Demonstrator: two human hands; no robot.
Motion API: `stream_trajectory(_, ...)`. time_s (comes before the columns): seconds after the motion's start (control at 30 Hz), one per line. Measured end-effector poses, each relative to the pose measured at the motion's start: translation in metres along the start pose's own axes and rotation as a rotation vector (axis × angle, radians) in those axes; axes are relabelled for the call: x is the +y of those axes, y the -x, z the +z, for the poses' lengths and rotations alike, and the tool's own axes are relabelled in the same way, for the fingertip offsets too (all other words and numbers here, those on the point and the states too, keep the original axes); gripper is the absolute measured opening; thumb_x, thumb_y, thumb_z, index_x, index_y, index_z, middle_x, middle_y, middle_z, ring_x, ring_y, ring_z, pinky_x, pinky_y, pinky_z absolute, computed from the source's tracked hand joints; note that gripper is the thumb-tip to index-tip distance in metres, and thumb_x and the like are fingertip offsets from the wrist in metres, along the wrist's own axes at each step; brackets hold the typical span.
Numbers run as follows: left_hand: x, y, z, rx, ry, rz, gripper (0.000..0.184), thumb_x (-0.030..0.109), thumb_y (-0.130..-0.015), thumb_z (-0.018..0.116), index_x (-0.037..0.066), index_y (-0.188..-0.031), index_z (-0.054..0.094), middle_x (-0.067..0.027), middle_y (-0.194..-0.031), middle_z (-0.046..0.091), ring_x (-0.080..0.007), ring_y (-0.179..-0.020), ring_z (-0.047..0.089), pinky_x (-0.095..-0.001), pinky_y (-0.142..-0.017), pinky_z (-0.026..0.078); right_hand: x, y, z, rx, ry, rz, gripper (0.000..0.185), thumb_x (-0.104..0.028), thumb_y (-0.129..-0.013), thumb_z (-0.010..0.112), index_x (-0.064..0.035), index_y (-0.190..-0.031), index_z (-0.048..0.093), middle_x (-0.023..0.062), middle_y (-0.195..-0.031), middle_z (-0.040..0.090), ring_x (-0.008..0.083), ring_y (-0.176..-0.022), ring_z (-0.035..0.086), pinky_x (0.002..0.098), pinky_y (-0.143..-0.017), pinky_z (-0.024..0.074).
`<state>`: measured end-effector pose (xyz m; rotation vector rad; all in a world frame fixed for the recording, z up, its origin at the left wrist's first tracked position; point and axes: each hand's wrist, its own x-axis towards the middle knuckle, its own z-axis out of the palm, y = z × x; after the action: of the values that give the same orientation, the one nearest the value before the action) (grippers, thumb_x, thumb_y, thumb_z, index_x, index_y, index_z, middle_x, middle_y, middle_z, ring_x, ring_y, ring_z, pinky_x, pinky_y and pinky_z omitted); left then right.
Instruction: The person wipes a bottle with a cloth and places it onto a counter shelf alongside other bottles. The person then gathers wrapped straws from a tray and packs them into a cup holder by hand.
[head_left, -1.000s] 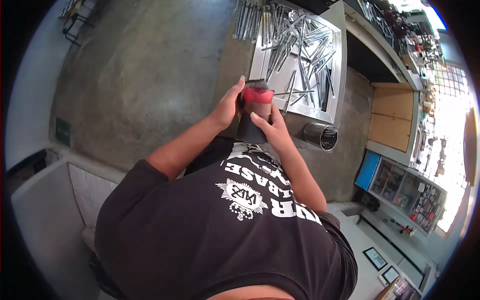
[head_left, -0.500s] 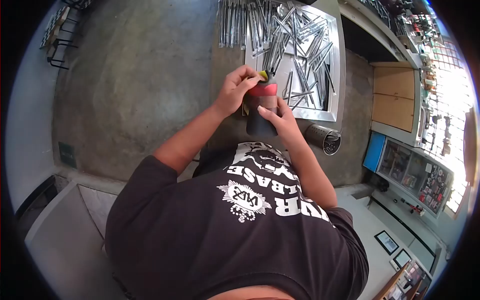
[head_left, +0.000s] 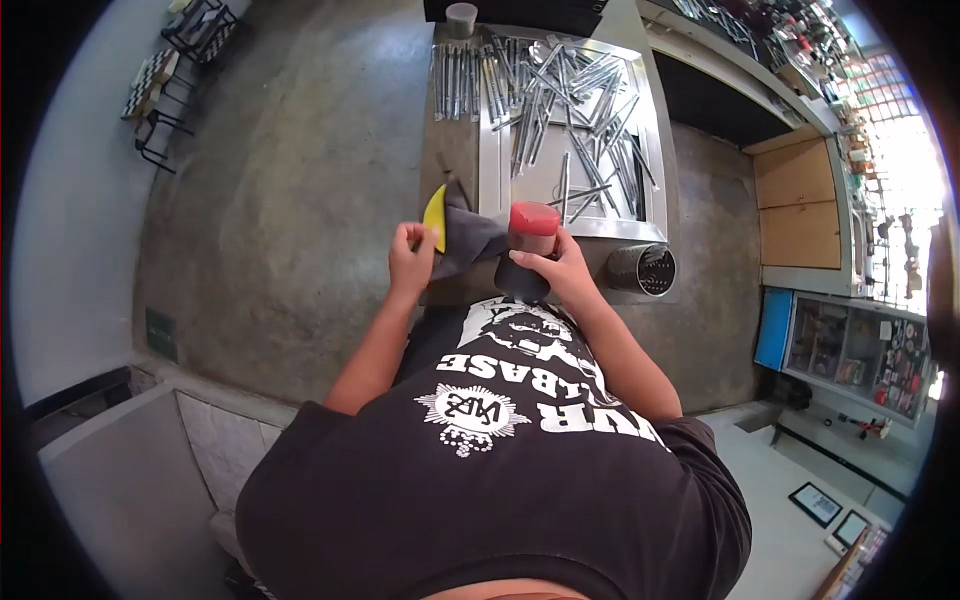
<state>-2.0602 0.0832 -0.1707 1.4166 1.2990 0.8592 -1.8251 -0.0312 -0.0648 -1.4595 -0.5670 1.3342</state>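
My right hand (head_left: 560, 265) is wrapped round a dark bottle (head_left: 522, 277) with a red top (head_left: 535, 213), held close in front of my shirt. My left hand (head_left: 413, 257) pinches a grey cloth (head_left: 470, 238) with a yellow part (head_left: 435, 218) by its left side. The cloth spreads from those fingers towards the bottle; whether it touches it I cannot tell. Beyond both hands, a metal tray (head_left: 655, 130) holds many loose, thin silver pieces of cutlery (head_left: 540, 115).
Rows of cutlery (head_left: 456, 85) lie on the table left of the tray. A perforated metal holder (head_left: 625, 268) lies right of the bottle. A grey cup (head_left: 461, 20) stands at the table's far end. Wooden cabinets (head_left: 797, 200) are at the right.
My left hand has drawn away from the bottle's top, left and towards me, with the cloth now spread out. The bottle stays in my right hand, its red top now tilted towards view.
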Motion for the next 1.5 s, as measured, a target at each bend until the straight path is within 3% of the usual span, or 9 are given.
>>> stream_trajectory(0.07,-0.006,0.027,0.005,0.0,-0.347,0.158,0.03,0.024,-0.086,0.076,0.004,-0.102,0.06,-0.0111,-0.1,0.062,-0.0229,-0.097,0.062,-0.0364,-0.082,0.051,0.001,0.004,-0.002,0.038,-0.061,-0.061,0.067,-0.012,-0.073,0.089,-0.0008,-0.129,0.053,0.0101,-0.116,0.066,0.0173,-0.105,0.064,0.0325,-0.091,0.0519)
stream_trajectory(0.17,-0.003,0.044,0.008,-0.069,-0.505,0.359,0.042,0.031,-0.08,0.08,0.006,-0.106,0.059,-0.0131,-0.108,0.059,-0.0345,-0.096,0.064,-0.0433,-0.082,0.053,0.01,-0.002,-0.017,0.117,-0.072,-0.179,0.069,-0.008,-0.072,0.088,-0.0025,-0.131,0.052,0.0096,-0.117,0.065,0.0182,-0.106,0.064,0.0323,-0.091,0.0522)
stream_trajectory(0.33,-0.001,0.028,0.005,-0.196,-0.559,0.329,0.033,0.027,-0.08,0.077,0.01,-0.102,0.059,-0.0092,-0.102,0.059,-0.0321,-0.094,0.065,-0.0445,-0.075,0.053,0.003,-0.024,-0.034,0.331,0.02,-0.368,0.077,-0.009,-0.069,0.091,-0.0043,-0.134,0.049,0.0114,-0.121,0.063,0.0213,-0.107,0.065,0.0354,-0.09,0.0543)
stream_trajectory(0.43,0.002,0.025,0.005,-0.218,-0.622,0.371,0.025,0.024,-0.08,0.073,0.01,-0.097,0.06,-0.0078,-0.099,0.059,-0.0303,-0.093,0.065,-0.0434,-0.07,0.053,-0.014,-0.043,-0.041,0.337,0.026,-0.34,0.08,-0.013,-0.067,0.093,-0.0039,-0.133,0.049,0.0125,-0.123,0.063,0.0229,-0.108,0.065,0.0363,-0.091,0.054)
stream_trajectory(0.67,-0.017,0.033,0.0,-0.164,-0.562,0.708,0.024,0.02,-0.078,0.07,0.011,-0.098,0.06,-0.0085,-0.1,0.056,-0.0299,-0.094,0.06,-0.0423,-0.072,0.053,-0.021,-0.108,-0.036,0.549,0.748,-0.45,0.087,-0.031,-0.061,0.094,-0.0009,-0.131,0.052,0.018,-0.123,0.063,0.0331,-0.111,0.064,0.0413,-0.097,0.0505)
stream_trajectory(0.8,-0.015,0.031,-0.003,-0.171,-0.517,0.687,0.025,0.019,-0.077,0.071,0.011,-0.097,0.06,-0.0087,-0.1,0.056,-0.0303,-0.094,0.06,-0.0415,-0.074,0.053,-0.032,-0.124,-0.037,0.542,0.949,-0.304,0.086,-0.035,-0.06,0.093,-0.0016,-0.129,0.054,0.0187,-0.121,0.064,0.0354,-0.112,0.063,0.0437,-0.097,0.0499)
stream_trajectory(0.93,-0.015,0.029,-0.003,-0.181,-0.498,0.662,0.024,0.019,-0.077,0.072,0.011,-0.096,0.061,-0.0075,-0.099,0.057,-0.0299,-0.094,0.061,-0.0419,-0.074,0.053,-0.03,-0.128,-0.028,0.517,0.793,-0.296,0.086,-0.036,-0.059,0.094,-0.0013,-0.128,0.055,0.0197,-0.119,0.066,0.035,-0.112,0.063,0.0434,-0.096,0.0502)
stream_trajectory(1.27,-0.014,0.026,-0.006,-0.233,-0.449,0.635,0.02,0.017,-0.078,0.073,0.009,-0.093,0.062,-0.0068,-0.097,0.059,-0.0291,-0.092,0.063,-0.0416,-0.074,0.053,0.0,-0.139,-0.012,0.671,0.661,-0.575,0.07,-0.022,-0.058,0.094,0.0005,-0.113,0.057,0.0192,-0.104,0.067,0.0389,-0.1,0.065,0.0435,-0.086,0.0524)
stream_trajectory(1.5,-0.004,0.015,-0.003,-0.344,-0.438,0.419,0.018,0.019,-0.082,0.073,0.007,-0.093,0.064,-0.0092,-0.097,0.061,-0.0299,-0.089,0.065,-0.0407,-0.074,0.053,0.026,-0.158,-0.016,0.731,0.585,-0.657,0.075,-0.022,-0.063,0.091,-0.0004,-0.123,0.052,0.0219,-0.115,0.061,0.0415,-0.108,0.06,0.0453,-0.092,0.0496)
